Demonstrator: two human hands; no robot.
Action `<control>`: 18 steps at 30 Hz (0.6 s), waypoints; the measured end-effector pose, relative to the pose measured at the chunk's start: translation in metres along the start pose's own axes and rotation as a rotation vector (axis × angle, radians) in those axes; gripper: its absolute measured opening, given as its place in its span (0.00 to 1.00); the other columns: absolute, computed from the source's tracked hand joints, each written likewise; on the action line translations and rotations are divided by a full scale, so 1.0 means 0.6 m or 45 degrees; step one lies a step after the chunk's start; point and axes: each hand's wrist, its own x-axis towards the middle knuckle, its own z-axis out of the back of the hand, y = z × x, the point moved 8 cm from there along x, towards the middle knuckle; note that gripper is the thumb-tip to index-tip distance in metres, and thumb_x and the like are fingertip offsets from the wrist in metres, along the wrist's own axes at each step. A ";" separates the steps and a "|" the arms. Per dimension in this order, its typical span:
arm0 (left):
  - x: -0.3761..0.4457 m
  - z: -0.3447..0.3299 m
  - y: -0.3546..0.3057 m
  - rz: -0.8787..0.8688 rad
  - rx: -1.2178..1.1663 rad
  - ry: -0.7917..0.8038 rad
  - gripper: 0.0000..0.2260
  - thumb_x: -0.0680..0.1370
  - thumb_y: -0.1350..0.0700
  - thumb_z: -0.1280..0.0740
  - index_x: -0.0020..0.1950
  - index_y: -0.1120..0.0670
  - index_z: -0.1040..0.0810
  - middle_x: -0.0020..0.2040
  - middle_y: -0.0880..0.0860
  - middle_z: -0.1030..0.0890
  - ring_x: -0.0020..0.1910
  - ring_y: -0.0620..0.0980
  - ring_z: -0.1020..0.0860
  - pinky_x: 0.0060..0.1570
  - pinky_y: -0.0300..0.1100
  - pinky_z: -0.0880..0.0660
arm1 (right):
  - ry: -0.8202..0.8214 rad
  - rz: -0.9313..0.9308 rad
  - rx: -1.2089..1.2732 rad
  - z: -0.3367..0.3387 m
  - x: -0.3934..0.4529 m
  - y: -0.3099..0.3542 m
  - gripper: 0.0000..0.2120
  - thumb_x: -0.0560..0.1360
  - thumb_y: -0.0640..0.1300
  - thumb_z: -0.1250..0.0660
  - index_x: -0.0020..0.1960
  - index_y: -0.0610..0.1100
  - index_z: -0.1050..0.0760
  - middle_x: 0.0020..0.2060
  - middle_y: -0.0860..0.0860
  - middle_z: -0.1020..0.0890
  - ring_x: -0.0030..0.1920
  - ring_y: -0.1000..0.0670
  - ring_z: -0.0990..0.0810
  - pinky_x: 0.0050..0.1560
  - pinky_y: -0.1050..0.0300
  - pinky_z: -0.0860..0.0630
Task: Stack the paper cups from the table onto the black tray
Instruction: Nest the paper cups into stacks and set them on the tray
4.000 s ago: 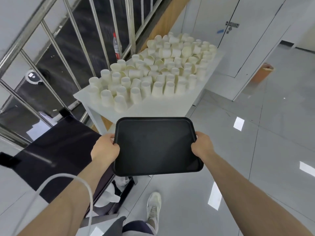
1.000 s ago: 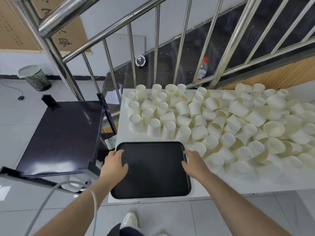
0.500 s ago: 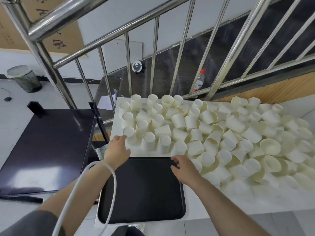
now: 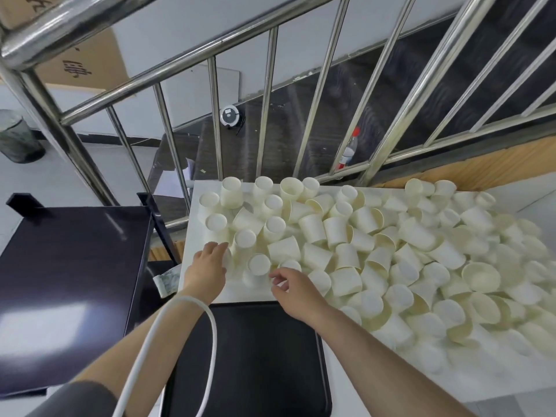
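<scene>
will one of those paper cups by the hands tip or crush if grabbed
The upside-down paper cup between the hands looks thin-walled and probably light, so a firm squeeze would likely dent it. Many cups already lie on their sides, so they probably topple and roll easily.

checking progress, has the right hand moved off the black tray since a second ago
Yes. The right hand has left the black tray rim and gone forward over the white table, its fingers now at the nearest paper cups.

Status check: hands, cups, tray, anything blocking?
Left hand touching a near-edge paper cup; right hand open beside another. Black tray on the white table, no cups on it. Nothing blocking.
</scene>
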 end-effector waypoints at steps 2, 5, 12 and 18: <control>-0.007 0.009 0.005 0.031 -0.072 -0.050 0.25 0.78 0.58 0.36 0.74 0.50 0.38 0.70 0.52 0.35 0.65 0.56 0.32 0.55 0.50 0.26 | 0.015 -0.012 0.045 -0.001 0.004 -0.001 0.16 0.80 0.46 0.40 0.67 0.49 0.28 0.54 0.55 0.23 0.50 0.55 0.24 0.51 0.62 0.26; -0.034 0.033 0.024 0.117 -0.308 -0.178 0.26 0.77 0.54 0.33 0.73 0.51 0.37 0.68 0.53 0.33 0.62 0.56 0.28 0.54 0.49 0.27 | 0.024 -0.029 0.102 -0.004 0.008 -0.004 0.15 0.80 0.47 0.40 0.67 0.49 0.28 0.55 0.55 0.23 0.52 0.54 0.22 0.52 0.62 0.25; -0.104 0.016 0.047 0.417 -1.426 -0.051 0.22 0.75 0.56 0.29 0.66 0.51 0.31 0.60 0.53 0.25 0.54 0.49 0.22 0.45 0.43 0.22 | 0.038 0.026 0.341 -0.028 0.019 0.027 0.18 0.79 0.45 0.36 0.68 0.48 0.29 0.57 0.58 0.23 0.48 0.54 0.19 0.48 0.59 0.21; -0.139 -0.011 0.046 0.366 -1.394 0.083 0.20 0.74 0.55 0.28 0.64 0.49 0.29 0.59 0.50 0.23 0.54 0.46 0.21 0.48 0.41 0.22 | 0.045 0.170 0.349 -0.043 0.016 0.066 0.06 0.79 0.41 0.36 0.51 0.46 0.20 0.43 0.53 0.18 0.43 0.56 0.17 0.49 0.55 0.19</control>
